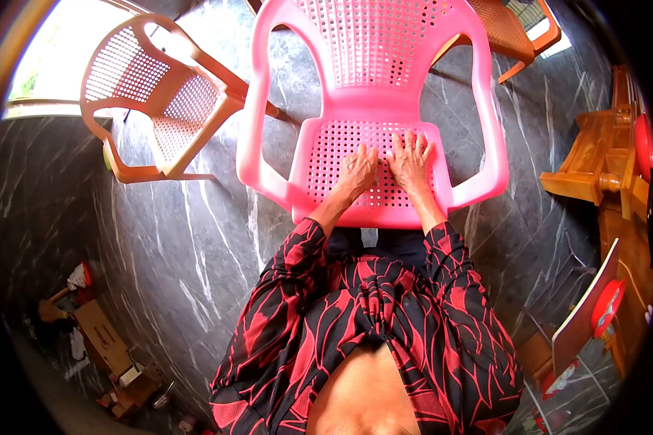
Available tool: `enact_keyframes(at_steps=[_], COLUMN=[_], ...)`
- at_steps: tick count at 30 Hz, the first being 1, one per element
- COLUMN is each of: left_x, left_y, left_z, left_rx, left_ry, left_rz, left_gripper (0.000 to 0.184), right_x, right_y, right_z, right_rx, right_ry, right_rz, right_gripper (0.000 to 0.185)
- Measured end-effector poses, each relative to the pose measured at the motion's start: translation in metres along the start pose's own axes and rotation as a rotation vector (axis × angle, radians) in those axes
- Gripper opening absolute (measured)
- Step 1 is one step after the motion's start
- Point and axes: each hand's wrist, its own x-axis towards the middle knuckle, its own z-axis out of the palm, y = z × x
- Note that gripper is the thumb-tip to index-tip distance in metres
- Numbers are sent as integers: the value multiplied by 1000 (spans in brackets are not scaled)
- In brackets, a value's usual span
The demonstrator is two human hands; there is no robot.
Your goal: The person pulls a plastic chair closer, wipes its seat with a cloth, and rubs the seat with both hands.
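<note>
A pink plastic chair with a perforated seat and back faces me, its front edge close to my body. On its seat lies my left hand, palm down, just left of the middle, with its fingers pointing forward. Beside it, on the right part of the seat, rests my right hand, flat with the fingers somewhat spread. The two hands are a small gap apart. Neither holds anything. Both sleeves are black with a red pattern.
A brown plastic chair stands at the left, another at the upper right. Wooden furniture is along the right edge, a board below it. Cardboard boxes lie at the lower left. The floor is dark with pale veins.
</note>
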Motion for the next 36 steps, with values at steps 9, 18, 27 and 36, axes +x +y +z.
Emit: enact_keyframes(at_steps=[9, 18, 27, 36], left_x=[-20, -51, -34, -22], left_y=[-1, -3, 6, 4], left_z=[-16, -19, -24, -18], left_rx=[-14, 168, -64, -119], left_ry=[-169, 117, -116, -98], left_rz=[44, 334, 70, 22], left_gripper=[25, 31, 21, 20], right_x=[0, 1, 0, 1], right_y=[0, 0, 0, 0], right_z=[3, -2, -1, -4], right_rx=[-3, 2, 5, 1], right_ry=[0, -2, -4, -10], right_rz=[14, 10, 5, 6], right_gripper=[53, 53, 53, 53])
